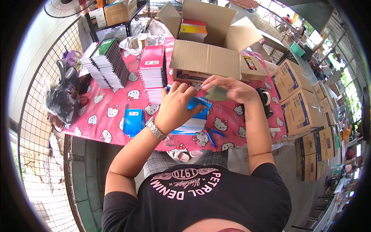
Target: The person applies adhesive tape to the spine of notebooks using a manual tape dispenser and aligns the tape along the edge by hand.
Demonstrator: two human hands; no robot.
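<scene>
A stack of blue spiral notebooks [193,124] stands near the table's front edge. My left hand [177,102], wearing a metal wristwatch, is curled over the top blue notebook [198,103], its fingers at the far side and its thumb toward the right corner. Just right of the stack, my right hand [234,89] hovers with bent fingers, partly smeared by motion. Under those fingers is a blurred greenish flat piece [216,94] that I cannot make out. Left of my left wrist lie a few smaller-looking blue notebooks [133,121]. Two blue pens or similar slim tools [211,139] rest beside the stack.
Tall stacks of pink notebooks [152,65] and green-topped notebooks [106,63] stand at the left. An open cardboard box [205,60] holding more notebooks fills the back. A black tape dispenser [265,101] sits at the right. Stacked cartons [301,104] flank the table [112,112].
</scene>
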